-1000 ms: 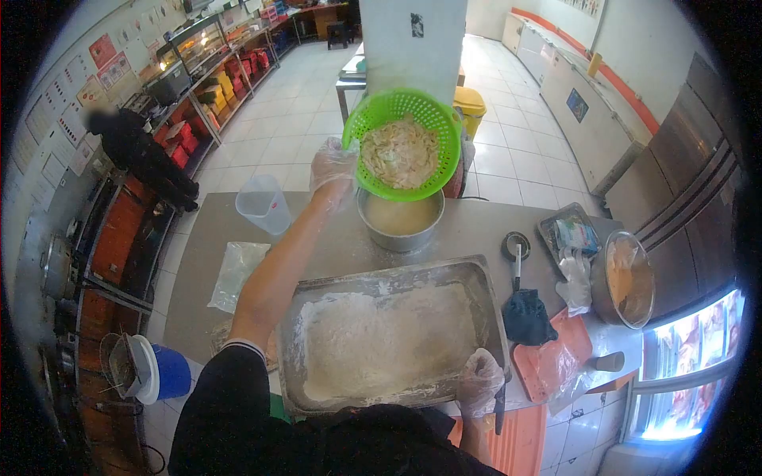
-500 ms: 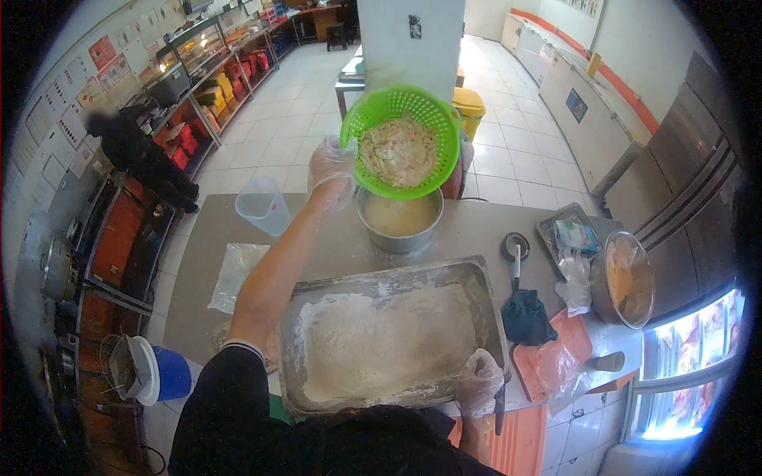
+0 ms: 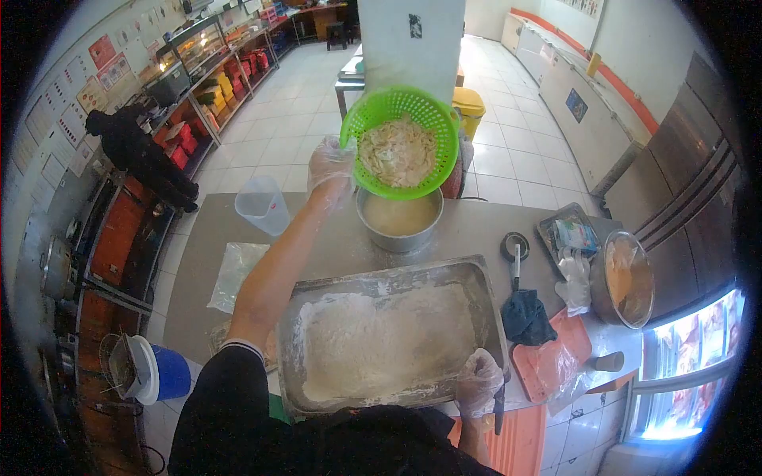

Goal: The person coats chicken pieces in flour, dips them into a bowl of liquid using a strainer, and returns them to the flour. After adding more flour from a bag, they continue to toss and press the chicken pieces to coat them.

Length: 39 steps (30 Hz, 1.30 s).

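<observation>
My left hand (image 3: 332, 163), in a clear plastic glove, grips the left rim of a green colander (image 3: 377, 111). Pale, flour-coated strips (image 3: 399, 152) lie inside it. The colander is tilted above a metal pot (image 3: 399, 222) of cloudy liquid. Below stands a large metal tray (image 3: 389, 341) with white flour spread over its bottom. At the tray's lower right corner is my gloved right hand (image 3: 479, 381), its fingers curled together; whether they hold anything is hidden. A dark handle-like object (image 3: 499, 408) is beside it.
A clear jug (image 3: 263, 206) and plastic bag (image 3: 238, 274) lie left. To the right are tape (image 3: 514, 246), a dark cloth (image 3: 528, 317), a red board (image 3: 548, 357) and a metal bowl (image 3: 627, 278). A person (image 3: 139, 155) in dark clothes stands at the left counter.
The person at the left counter has bent their head forward. My hands and the colander have hardly moved.
</observation>
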Each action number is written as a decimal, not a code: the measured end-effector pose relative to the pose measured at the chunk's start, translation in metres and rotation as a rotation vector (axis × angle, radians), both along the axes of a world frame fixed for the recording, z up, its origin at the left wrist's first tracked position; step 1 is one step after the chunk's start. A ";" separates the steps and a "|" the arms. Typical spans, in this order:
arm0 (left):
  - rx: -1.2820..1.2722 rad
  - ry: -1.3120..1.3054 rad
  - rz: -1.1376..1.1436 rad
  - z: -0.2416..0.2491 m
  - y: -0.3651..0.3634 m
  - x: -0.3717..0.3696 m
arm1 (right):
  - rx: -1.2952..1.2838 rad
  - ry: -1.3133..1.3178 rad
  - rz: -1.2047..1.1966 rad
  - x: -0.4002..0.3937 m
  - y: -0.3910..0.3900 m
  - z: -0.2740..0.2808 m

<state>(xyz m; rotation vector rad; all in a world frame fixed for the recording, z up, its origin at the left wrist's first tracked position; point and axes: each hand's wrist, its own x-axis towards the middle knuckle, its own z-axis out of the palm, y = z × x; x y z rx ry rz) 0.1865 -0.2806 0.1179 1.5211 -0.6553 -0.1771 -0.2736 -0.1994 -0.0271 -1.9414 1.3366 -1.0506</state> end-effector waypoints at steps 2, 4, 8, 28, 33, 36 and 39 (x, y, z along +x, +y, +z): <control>-0.037 0.020 -0.029 -0.014 -0.004 0.011 | 0.020 -0.040 -0.006 -0.001 -0.001 -0.008; -0.096 0.082 -0.067 -0.034 -0.011 0.024 | 0.040 -0.004 -0.017 -0.001 -0.002 -0.006; -0.204 0.332 -0.108 -0.073 -0.010 0.013 | 0.080 -0.016 -0.005 -0.002 0.000 -0.006; 0.534 0.417 0.076 0.000 0.145 -0.097 | 0.547 -0.277 0.191 0.062 -0.021 0.096; 0.379 0.528 0.084 -0.044 0.232 -0.158 | 0.660 0.111 0.439 0.103 -0.018 0.141; 0.305 0.485 0.083 -0.093 0.254 -0.178 | 0.533 0.297 0.511 0.113 -0.022 0.070; 0.497 0.372 0.135 -0.102 0.291 -0.214 | 0.505 0.208 0.487 0.099 -0.010 0.034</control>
